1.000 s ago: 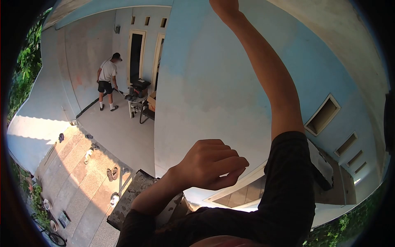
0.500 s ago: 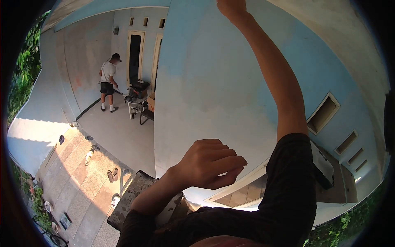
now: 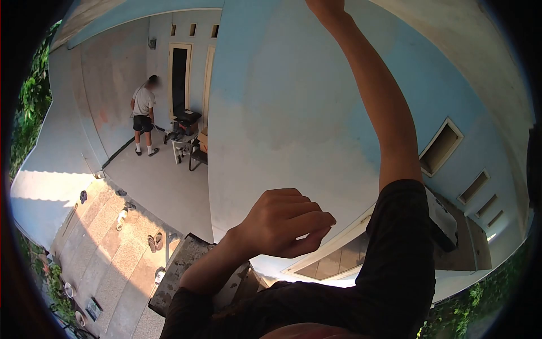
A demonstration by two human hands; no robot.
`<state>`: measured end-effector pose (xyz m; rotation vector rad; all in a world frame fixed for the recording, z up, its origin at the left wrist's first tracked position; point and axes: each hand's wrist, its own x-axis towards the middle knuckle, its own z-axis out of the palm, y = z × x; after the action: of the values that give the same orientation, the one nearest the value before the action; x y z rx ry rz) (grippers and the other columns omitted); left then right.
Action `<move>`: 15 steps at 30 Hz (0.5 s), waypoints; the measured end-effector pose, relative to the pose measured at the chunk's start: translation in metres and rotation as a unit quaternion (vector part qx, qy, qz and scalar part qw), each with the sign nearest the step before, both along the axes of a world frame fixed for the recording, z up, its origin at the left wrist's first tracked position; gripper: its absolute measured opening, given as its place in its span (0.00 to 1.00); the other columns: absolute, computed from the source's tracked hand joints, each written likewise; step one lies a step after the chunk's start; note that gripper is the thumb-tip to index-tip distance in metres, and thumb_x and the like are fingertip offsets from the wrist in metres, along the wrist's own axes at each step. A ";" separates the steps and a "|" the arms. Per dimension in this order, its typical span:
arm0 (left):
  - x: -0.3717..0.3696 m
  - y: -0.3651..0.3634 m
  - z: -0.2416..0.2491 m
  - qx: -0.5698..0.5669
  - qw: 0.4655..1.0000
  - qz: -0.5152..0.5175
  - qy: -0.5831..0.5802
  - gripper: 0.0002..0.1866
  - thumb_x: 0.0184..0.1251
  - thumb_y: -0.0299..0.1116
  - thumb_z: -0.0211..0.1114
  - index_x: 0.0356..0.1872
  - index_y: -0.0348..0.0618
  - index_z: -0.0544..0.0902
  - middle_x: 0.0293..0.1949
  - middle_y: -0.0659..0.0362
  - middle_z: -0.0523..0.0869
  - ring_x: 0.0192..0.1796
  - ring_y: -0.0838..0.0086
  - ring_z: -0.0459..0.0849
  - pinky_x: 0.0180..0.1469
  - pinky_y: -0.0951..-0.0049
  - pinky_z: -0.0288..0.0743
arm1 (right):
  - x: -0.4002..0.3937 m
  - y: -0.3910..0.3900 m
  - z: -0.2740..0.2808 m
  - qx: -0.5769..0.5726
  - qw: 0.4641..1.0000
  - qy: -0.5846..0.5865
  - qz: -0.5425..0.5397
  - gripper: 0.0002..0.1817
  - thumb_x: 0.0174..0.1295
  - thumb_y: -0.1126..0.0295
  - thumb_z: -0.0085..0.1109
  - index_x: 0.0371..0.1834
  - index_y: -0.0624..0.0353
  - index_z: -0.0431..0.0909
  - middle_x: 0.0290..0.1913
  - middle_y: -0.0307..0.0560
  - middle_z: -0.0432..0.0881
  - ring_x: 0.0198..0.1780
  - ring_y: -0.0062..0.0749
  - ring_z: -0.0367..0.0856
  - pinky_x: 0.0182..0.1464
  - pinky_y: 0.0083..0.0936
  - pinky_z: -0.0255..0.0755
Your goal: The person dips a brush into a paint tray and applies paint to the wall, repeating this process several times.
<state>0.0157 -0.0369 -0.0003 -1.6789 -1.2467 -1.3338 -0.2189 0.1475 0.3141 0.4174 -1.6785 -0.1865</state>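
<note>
My left hand (image 3: 285, 223) hangs in front of my chest, its fingers curled in and the thumb meeting the fingertips. A small gap shows through between thumb and fingers, with nothing visible in it. My right arm stretches upward along the wall, and my right hand (image 3: 326, 7) is cut off by the top edge, so its fingers and anything in them are hidden. Before me stands a wall (image 3: 282, 113), blue in parts and patchy grey-white across the middle.
Below my left arm is a worn, speckled ledge (image 3: 189, 260). A person (image 3: 143, 107) stands on the floor below at left, near a small table (image 3: 183, 138) with things on it. Sandals (image 3: 155, 243) lie on the paving. Framed openings (image 3: 441, 147) line the wall at right.
The view has shifted slightly, and my right hand sits a little lower and further right in it. My left hand keeps its curled shape. The person below has lowered their head and arm.
</note>
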 end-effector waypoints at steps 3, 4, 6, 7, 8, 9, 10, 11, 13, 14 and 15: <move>0.001 0.001 -0.001 0.002 1.000 0.003 0.003 0.09 0.51 0.18 0.71 0.35 0.40 0.88 0.25 0.60 0.89 0.23 0.72 0.87 0.28 0.73 0.78 | -0.010 0.006 -0.001 0.001 0.998 -0.034 -0.043 0.06 0.63 0.79 0.58 0.30 0.60 0.82 0.37 0.57 0.80 0.39 0.53 0.83 0.43 0.48 0.77; 0.001 0.001 0.000 0.001 1.000 0.007 0.006 0.10 0.51 0.18 0.71 0.35 0.40 0.88 0.25 0.60 0.89 0.23 0.72 0.87 0.28 0.73 0.78 | -0.009 0.002 -0.002 -0.006 0.989 -0.114 -0.095 0.06 0.64 0.78 0.58 0.29 0.59 0.80 0.37 0.57 0.80 0.39 0.54 0.83 0.43 0.47 0.77; 0.001 -0.001 0.002 0.001 1.000 0.005 0.007 0.10 0.51 0.18 0.71 0.35 0.40 0.88 0.25 0.60 0.89 0.23 0.72 0.87 0.28 0.73 0.78 | -0.001 -0.003 -0.004 0.004 0.993 -0.104 -0.047 0.06 0.64 0.78 0.57 0.28 0.60 0.79 0.37 0.57 0.79 0.39 0.54 0.82 0.42 0.48 0.76; 0.001 -0.001 0.003 0.001 1.000 0.001 0.006 0.10 0.51 0.18 0.71 0.35 0.40 0.88 0.25 0.60 0.89 0.23 0.72 0.87 0.28 0.73 0.78 | 0.004 -0.004 -0.004 0.015 0.995 -0.095 -0.001 0.06 0.63 0.79 0.57 0.28 0.60 0.78 0.37 0.57 0.78 0.39 0.54 0.82 0.42 0.48 0.76; 0.001 -0.001 0.003 0.000 1.000 -0.002 0.007 0.10 0.51 0.18 0.71 0.35 0.40 0.88 0.25 0.60 0.89 0.23 0.72 0.87 0.28 0.73 0.78 | 0.006 -0.002 -0.003 0.013 0.995 -0.094 -0.003 0.06 0.63 0.79 0.57 0.28 0.60 0.78 0.37 0.57 0.78 0.39 0.54 0.82 0.42 0.48 0.76; 0.001 0.000 0.002 -0.005 1.000 -0.002 0.004 0.10 0.51 0.18 0.71 0.35 0.40 0.88 0.24 0.60 0.89 0.23 0.72 0.87 0.28 0.73 0.78 | 0.004 0.004 -0.001 0.028 0.999 -0.036 0.014 0.06 0.62 0.79 0.59 0.27 0.60 0.78 0.36 0.56 0.78 0.39 0.54 0.82 0.42 0.49 0.75; 0.001 0.000 0.002 -0.007 1.000 -0.002 0.001 0.10 0.51 0.18 0.71 0.35 0.40 0.88 0.24 0.61 0.88 0.23 0.72 0.87 0.27 0.73 0.78 | 0.002 0.009 0.002 0.045 0.998 0.023 0.031 0.06 0.60 0.80 0.60 0.26 0.60 0.78 0.35 0.56 0.78 0.38 0.54 0.81 0.42 0.49 0.75; 0.001 0.001 0.001 -0.007 1.000 -0.004 0.001 0.10 0.51 0.18 0.71 0.35 0.40 0.88 0.24 0.61 0.88 0.23 0.72 0.87 0.27 0.73 0.78 | 0.001 0.017 0.001 0.045 0.998 0.023 0.030 0.06 0.60 0.80 0.60 0.26 0.60 0.78 0.35 0.56 0.78 0.38 0.54 0.81 0.42 0.49 0.75; 0.001 0.001 0.001 -0.001 1.000 -0.005 0.001 0.10 0.51 0.18 0.71 0.35 0.41 0.88 0.24 0.61 0.88 0.23 0.72 0.86 0.27 0.73 0.77 | 0.001 0.031 -0.007 0.048 0.999 -0.005 -0.009 0.06 0.58 0.81 0.61 0.25 0.60 0.78 0.34 0.55 0.77 0.38 0.53 0.80 0.41 0.50 0.74; 0.002 0.002 0.001 -0.001 1.000 -0.005 -0.001 0.10 0.51 0.18 0.71 0.35 0.41 0.88 0.24 0.61 0.88 0.23 0.72 0.86 0.27 0.73 0.77 | 0.000 0.037 -0.013 0.048 0.999 -0.007 -0.009 0.06 0.58 0.81 0.61 0.25 0.60 0.78 0.34 0.55 0.77 0.38 0.53 0.80 0.41 0.50 0.74; 0.002 0.001 0.001 0.002 1.000 -0.005 0.001 0.10 0.51 0.18 0.70 0.35 0.41 0.88 0.24 0.61 0.88 0.23 0.72 0.86 0.27 0.73 0.77 | 0.014 0.036 -0.026 0.046 0.994 -0.082 -0.047 0.06 0.58 0.82 0.60 0.26 0.60 0.78 0.34 0.55 0.78 0.38 0.53 0.81 0.41 0.49 0.74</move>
<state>0.0181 -0.0356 0.0007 -1.6862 -1.2352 -1.3398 -0.2047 0.1832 0.2877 0.4323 -1.8575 -0.3059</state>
